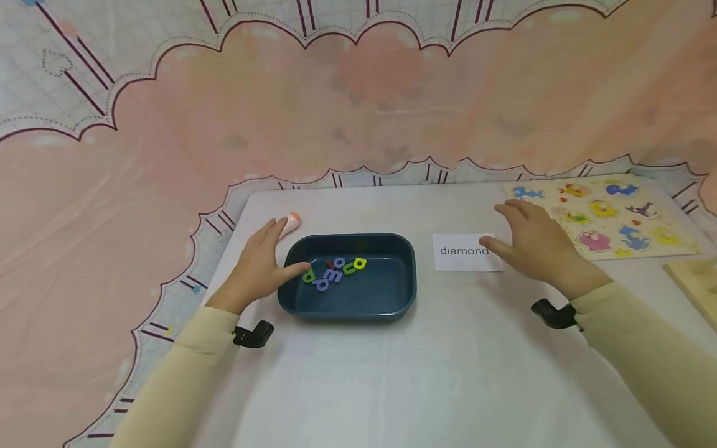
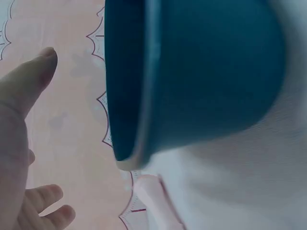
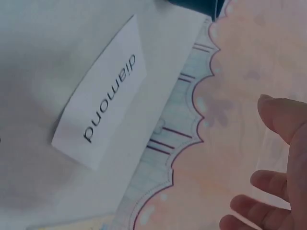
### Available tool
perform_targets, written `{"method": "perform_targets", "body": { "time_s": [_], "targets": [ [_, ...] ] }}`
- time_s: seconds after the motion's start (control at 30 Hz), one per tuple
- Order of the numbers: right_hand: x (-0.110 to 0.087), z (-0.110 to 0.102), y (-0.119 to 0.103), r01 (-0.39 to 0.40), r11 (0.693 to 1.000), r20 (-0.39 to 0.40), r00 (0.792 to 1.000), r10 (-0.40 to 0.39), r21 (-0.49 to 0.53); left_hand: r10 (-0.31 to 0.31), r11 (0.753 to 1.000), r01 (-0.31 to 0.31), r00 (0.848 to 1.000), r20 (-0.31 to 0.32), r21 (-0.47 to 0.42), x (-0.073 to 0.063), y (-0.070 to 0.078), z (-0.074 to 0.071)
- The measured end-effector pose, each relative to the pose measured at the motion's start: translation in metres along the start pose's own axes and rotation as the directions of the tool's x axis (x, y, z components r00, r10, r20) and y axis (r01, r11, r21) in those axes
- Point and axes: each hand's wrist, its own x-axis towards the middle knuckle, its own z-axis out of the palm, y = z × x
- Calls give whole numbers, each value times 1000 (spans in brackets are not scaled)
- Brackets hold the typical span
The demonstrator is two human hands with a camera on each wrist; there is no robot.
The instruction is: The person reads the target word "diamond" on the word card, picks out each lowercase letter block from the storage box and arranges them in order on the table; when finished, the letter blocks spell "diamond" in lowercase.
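Note:
A dark teal tray stands on the white table, with several small coloured plastic letters gathered in its left half. At the tray's left side is my left hand, its fingers spread and its thumb reaching over the rim. In the left wrist view that hand holds nothing, and the tray stands beside it. A white card printed "diamond" lies right of the tray. My right hand hovers at the card's right end, fingers spread and nothing held; the right wrist view shows the card apart from the fingers.
A board with animal pictures lies at the back right. Part of a wooden tray shows at the right edge. Behind my left hand lies a pale pink object with an orange end. A patterned cloth hangs behind the table.

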Motion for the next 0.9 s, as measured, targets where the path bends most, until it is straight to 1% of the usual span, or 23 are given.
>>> {"method": "perform_targets", "body": {
  "time_s": [0.13,0.37,0.53,0.6,0.77,0.9],
  "targets": [
    [4,5,-10,34,999,12,999,-35,29,-31,999,31,999,11,-41,-7,-6,5],
    [7,16,-24,65,995,53,996,-69,71,-65,991,69,997,38,-114,-19,-19,12],
    [8,24,-32,86,992,62,994,-92,92,-47,983,51,999,27,-175,-26,-29,18],
    [8,27,-35,93,991,64,993,-100,100,-49,975,57,998,41,-215,-28,-31,20],
    [8,32,-44,111,988,60,991,-118,111,-87,942,123,988,125,-313,-33,-36,27],
    [8,36,-51,129,985,43,990,-134,112,-105,928,153,982,156,-341,-35,-38,32]
  ]
}}
